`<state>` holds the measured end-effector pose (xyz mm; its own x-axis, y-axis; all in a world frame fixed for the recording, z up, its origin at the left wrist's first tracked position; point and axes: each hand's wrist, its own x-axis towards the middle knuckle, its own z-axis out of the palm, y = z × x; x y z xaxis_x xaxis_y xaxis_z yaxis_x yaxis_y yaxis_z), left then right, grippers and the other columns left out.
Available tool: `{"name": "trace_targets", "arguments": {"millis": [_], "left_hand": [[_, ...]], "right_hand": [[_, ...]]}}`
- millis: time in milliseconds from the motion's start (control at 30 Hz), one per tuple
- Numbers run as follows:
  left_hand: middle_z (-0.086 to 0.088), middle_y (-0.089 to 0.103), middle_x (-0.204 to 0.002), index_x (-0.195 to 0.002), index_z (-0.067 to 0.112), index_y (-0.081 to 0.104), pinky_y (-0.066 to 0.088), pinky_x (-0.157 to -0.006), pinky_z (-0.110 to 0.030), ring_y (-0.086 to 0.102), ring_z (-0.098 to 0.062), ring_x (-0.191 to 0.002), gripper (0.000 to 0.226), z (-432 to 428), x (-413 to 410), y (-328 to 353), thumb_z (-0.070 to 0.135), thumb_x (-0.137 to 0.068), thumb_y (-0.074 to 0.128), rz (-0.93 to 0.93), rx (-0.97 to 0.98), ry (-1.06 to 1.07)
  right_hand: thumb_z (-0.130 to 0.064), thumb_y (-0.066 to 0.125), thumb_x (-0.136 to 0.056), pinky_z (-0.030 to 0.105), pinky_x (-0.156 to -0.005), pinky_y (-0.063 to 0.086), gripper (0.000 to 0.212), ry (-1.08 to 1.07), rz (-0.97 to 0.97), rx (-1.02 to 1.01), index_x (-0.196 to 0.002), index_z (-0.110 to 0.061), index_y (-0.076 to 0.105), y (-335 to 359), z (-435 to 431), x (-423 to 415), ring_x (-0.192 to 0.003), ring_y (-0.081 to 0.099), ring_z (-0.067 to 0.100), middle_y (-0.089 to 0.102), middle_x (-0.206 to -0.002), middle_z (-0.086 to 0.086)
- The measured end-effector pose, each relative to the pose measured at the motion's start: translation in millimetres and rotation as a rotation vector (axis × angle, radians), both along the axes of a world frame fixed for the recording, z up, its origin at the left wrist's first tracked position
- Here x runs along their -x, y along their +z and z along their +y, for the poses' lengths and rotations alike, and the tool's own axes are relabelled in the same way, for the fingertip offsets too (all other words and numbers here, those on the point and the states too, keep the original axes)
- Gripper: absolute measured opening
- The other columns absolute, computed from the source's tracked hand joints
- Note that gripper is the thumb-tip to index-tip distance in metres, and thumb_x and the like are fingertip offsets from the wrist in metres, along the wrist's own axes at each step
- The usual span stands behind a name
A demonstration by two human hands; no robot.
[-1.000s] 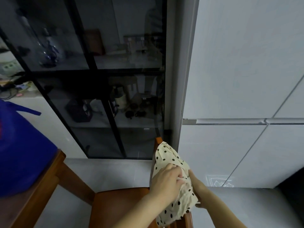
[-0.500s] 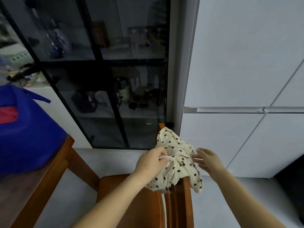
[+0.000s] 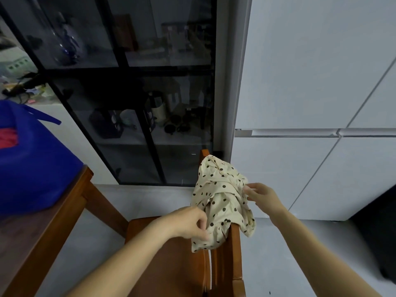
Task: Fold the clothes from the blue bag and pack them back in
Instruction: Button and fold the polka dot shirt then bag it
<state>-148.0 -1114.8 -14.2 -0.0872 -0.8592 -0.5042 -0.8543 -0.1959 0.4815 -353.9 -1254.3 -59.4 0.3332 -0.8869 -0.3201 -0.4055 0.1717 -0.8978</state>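
While the blue bag (image 3: 32,163) is parked on the left, close to the corner of the wooden surface (image 3: 42,228), something red (image 3: 8,138) can be seen in its open mouth, and a strap is flopped out toward the glass cabinet (image 3: 128,93). Behind that dark glass, stuff is lined up on the shelves, but it's too murky to be named.

Plenty of bare grey floor (image 3: 102,232) is open between the surface's edge and the chair (image 3: 171,264). The white cabinet doors (image 3: 310,82) are set well back on the right.

The cream polka-dot garment (image 3: 222,198) is draped over the chair's back rail and bunched up. Its long axis is run along the rail, pointing away from the camera toward the cabinet, and cloth is hung down both sides. Its lower left edge is pinched by the left hand (image 3: 188,224), fingers curled. The right hand (image 3: 263,195) is held at the garment's right side with fingertips at the cloth, and whether anything is actually gripped there can't be told.
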Motion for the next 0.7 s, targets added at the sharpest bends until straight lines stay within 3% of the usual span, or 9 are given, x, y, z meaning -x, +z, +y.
{"name": "trace_targets", "arguments": {"millis": [133,233,300,367,467,500,600,700], "left_hand": [[0.011,0.066,-0.088,-0.085,0.026,0.066,0.053,-0.08,-0.03,0.06,-0.004,-0.084,0.024,-9,-1,2,0.049,-0.083,0.063,0.024,0.14,0.162],[0.015,0.064,-0.088,-0.088,0.029,0.065,0.054,-0.08,-0.033,0.06,-0.003,-0.084,0.015,-27,4,10,0.043,-0.086,0.061,0.0,0.277,0.239],[0.015,0.065,-0.089,-0.09,0.028,0.065,0.055,-0.08,-0.035,0.06,-0.003,-0.084,0.013,-44,10,15,0.039,-0.087,0.059,0.009,0.348,0.252],[0.014,0.065,-0.094,-0.094,0.026,0.065,0.054,-0.081,-0.036,0.061,-0.006,-0.088,0.013,-62,17,19,0.034,-0.089,0.058,0.024,0.398,0.257],[0.011,0.064,-0.105,-0.104,0.025,0.064,0.053,-0.084,-0.037,0.059,-0.008,-0.095,0.019,-87,29,21,0.034,-0.089,0.055,0.031,0.432,0.245],[0.01,0.063,-0.107,-0.106,0.024,0.063,0.052,-0.085,-0.036,0.058,-0.009,-0.097,0.021,-93,34,20,0.035,-0.089,0.056,0.042,0.435,0.226],[0.006,0.062,-0.116,-0.112,0.022,0.062,0.049,-0.09,-0.034,0.056,-0.012,-0.107,0.027,-107,47,18,0.034,-0.089,0.06,0.037,0.447,0.133],[0.005,0.059,-0.124,-0.121,0.023,0.059,0.045,-0.096,-0.036,0.053,-0.014,-0.114,0.036,-116,57,16,0.036,-0.088,0.062,0.027,0.45,-0.007]], "right_hand": [[-0.037,0.062,-0.089,0.027,-0.078,0.043,0.027,-0.01,0.036,-0.014,-0.106,-0.017,0.066,-9,0,2,-0.099,0.061,0.017,0.066,-0.101,-0.001],[-0.037,0.065,-0.086,0.025,-0.072,0.044,0.039,0.064,0.155,-0.057,-0.12,-0.02,0.059,-25,2,11,-0.105,0.056,0.017,0.059,-0.117,0.003],[-0.033,0.067,-0.085,0.028,-0.081,0.044,0.049,0.153,0.282,-0.077,-0.131,-0.022,0.051,-39,4,16,-0.111,0.051,0.02,0.05,-0.126,0.005],[-0.032,0.069,-0.084,0.033,-0.091,0.044,0.045,0.203,0.318,-0.112,-0.126,-0.023,0.055,-52,10,17,-0.117,0.049,0.022,0.051,-0.125,0.003],[-0.029,0.066,-0.086,0.031,-0.08,0.047,0.007,0.139,0.254,-0.068,-0.087,-0.022,0.064,-56,17,16,-0.097,0.058,0.018,0.066,-0.096,-0.002],[-0.025,0.062,-0.089,0.029,-0.072,0.046,0.01,0.068,0.217,-0.028,-0.081,-0.019,0.062,-51,17,18,-0.088,0.059,0.019,0.065,-0.085,-0.001],[-0.017,0.051,-0.094,0.023,-0.057,0.042,0.013,-0.168,0.034,0.048,-0.086,-0.01,0.059,-24,14,33,-0.072,0.055,0.019,0.063,-0.079,0.006],[-0.017,0.052,-0.095,0.022,-0.058,0.043,0.01,-0.182,-0.108,0.136,-0.089,-0.012,0.058,8,12,47,-0.068,0.055,0.013,0.063,-0.079,0.005]]}}
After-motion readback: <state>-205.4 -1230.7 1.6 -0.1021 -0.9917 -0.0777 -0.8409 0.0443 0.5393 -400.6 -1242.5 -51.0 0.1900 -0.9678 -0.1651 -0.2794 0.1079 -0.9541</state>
